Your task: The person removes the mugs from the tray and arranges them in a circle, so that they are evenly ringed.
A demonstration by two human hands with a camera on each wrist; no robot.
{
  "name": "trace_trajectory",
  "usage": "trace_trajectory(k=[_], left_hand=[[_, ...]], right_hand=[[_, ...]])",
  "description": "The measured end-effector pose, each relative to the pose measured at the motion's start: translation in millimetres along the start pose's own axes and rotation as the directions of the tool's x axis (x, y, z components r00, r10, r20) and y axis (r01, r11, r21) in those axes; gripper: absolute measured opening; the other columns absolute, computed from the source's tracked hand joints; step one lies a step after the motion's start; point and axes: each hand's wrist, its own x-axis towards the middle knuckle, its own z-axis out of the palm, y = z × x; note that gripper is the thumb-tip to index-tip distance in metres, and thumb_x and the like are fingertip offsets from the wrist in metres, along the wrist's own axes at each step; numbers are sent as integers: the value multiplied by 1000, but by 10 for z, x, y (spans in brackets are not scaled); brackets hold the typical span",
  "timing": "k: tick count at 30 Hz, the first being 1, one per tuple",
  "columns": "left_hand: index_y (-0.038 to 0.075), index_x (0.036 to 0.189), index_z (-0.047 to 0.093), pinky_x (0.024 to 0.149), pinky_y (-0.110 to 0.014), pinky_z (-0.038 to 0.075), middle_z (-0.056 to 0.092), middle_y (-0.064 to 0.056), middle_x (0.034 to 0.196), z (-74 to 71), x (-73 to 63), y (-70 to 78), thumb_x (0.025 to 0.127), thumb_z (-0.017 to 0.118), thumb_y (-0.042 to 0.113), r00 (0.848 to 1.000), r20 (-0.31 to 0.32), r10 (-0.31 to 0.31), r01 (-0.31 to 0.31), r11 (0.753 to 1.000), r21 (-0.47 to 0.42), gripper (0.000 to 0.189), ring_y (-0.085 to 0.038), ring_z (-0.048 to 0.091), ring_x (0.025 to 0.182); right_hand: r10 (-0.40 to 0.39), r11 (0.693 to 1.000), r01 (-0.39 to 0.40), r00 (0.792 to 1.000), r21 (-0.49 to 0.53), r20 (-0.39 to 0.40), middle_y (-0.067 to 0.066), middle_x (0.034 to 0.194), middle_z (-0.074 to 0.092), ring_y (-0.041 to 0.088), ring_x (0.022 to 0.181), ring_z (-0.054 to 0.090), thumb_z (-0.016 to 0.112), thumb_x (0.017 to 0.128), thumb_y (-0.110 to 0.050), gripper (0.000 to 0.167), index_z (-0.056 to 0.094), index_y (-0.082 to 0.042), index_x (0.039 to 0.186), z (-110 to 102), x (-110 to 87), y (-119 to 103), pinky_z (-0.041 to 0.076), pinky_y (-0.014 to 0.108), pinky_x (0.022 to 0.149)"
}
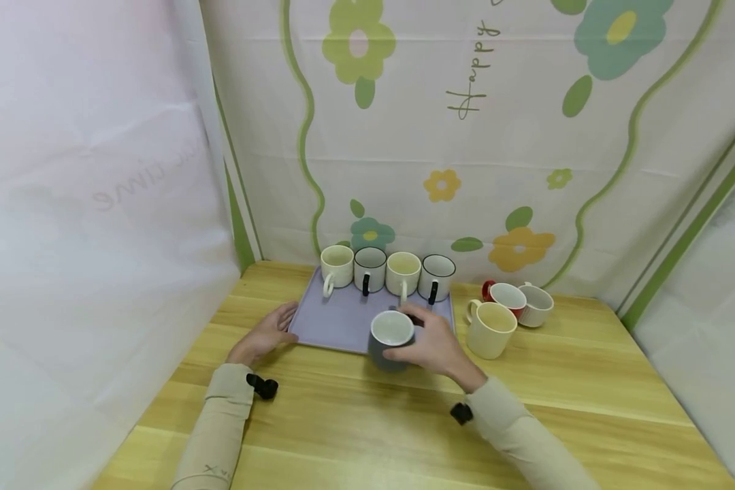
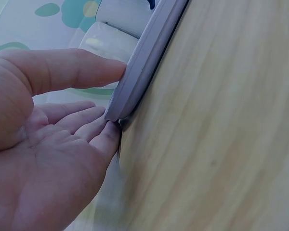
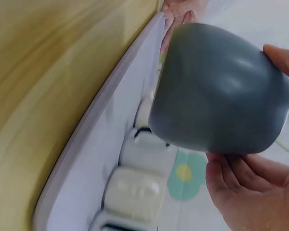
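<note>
My right hand (image 1: 433,344) grips a dark grey mug (image 3: 219,91) with a pale inside, thumb on the near side and fingers on the far side. The mug is over the front edge of a lilac tray (image 1: 331,316), apart from it in the right wrist view. Along the tray's back edge stand two cream mugs (image 1: 337,267) and two white mugs with black rims (image 1: 369,269), side by side, handles facing me. At the tray's front left corner, my left hand (image 1: 268,335) touches the edge with extended thumb and fingers; its palm shows in the left wrist view.
Right of the tray, a cream mug (image 1: 491,333), a red mug with a white inside (image 1: 508,299) and a whitish mug (image 1: 535,306) stand close together on the wooden table (image 1: 355,429). White flowered cloth (image 1: 392,129) hangs behind, with more cloth at both sides.
</note>
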Motion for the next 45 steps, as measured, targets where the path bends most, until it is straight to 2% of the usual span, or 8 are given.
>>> trace_trajectory(k=[11, 16, 24, 33, 36, 38, 41, 45], left_hand=[[-1, 168, 7, 136, -54, 15, 4, -22, 178, -5, 14, -11, 97, 61, -11, 1000, 11, 8, -8, 1000, -6, 89, -42, 6, 165], [-2, 168, 7, 136, -55, 14, 3, -22, 178, -12, 18, -8, 98, 61, -10, 1000, 17, 13, -13, 1000, -15, 90, -43, 5, 165], [-3, 168, 6, 135, -56, 14, 3, -23, 178, -21, -6, -3, 98, 61, -11, 1000, 11, 11, -11, 1000, -12, 90, -44, 5, 165], [-1, 169, 8, 136, -52, 15, 6, -21, 178, 5, 26, -11, 96, 62, -11, 1000, -3, -4, 4, 1000, -24, 91, -40, 8, 166], [-2, 168, 7, 136, -53, 14, 5, -22, 178, 2, 30, -17, 96, 62, -11, 1000, 5, 2, -2, 1000, -23, 91, -42, 7, 165], [-1, 169, 7, 136, -53, 14, 6, -22, 178, 1, 32, -20, 96, 62, -11, 1000, 4, 0, 0, 1000, -23, 91, -41, 7, 165], [-2, 168, 8, 136, -53, 14, 6, -22, 178, 0, 23, -20, 96, 62, -11, 1000, 5, 8, -8, 1000, -20, 90, -41, 7, 165], [-3, 168, 8, 136, -53, 14, 6, -23, 178, 5, 16, -11, 96, 61, -12, 1000, 7, 21, -21, 999, -25, 90, -42, 6, 165]], right_hand=[[35, 975, -33, 999, -220, 5, -3, 126, 75, 12, 115, 69, 103, 60, -46, 81, 71, -21, 130, -921, -1075, 363, 61, 30, 94], [86, 954, -89, 996, -285, -22, 1, 124, 77, -3, 110, 66, 103, 61, -42, 78, 71, -21, 130, -1369, -1385, 528, 59, 18, 87], [244, 881, -251, 967, -402, -69, 19, 129, 74, -22, 101, 50, 98, 70, -46, 81, 68, -11, 137, -1991, -1479, 1086, 56, 16, 76], [226, 878, -278, 959, -390, -174, 19, 124, 73, -31, 97, 42, 96, 76, -41, 75, 67, -7, 135, -2429, -1316, 1660, 46, 4, 69], [241, 864, -295, 954, -408, -178, 22, 125, 72, -14, 99, 58, 94, 78, -44, 77, 65, -5, 137, -2522, -1220, 1756, 46, 7, 67], [259, 851, -309, 950, -424, -174, 29, 128, 69, 12, 104, 70, 92, 80, -47, 81, 61, -2, 140, -2579, -1161, 1813, 44, 9, 65], [274, 835, -327, 944, -443, -183, 36, 133, 64, 53, 115, 64, 89, 82, -49, 86, 57, 2, 143, -2654, -1072, 1906, 44, 13, 65], [292, 817, -354, 935, -456, -203, 40, 133, 62, 56, 116, 61, 86, 84, -53, 91, 54, 5, 146, -2741, -958, 2032, 47, 22, 68]])
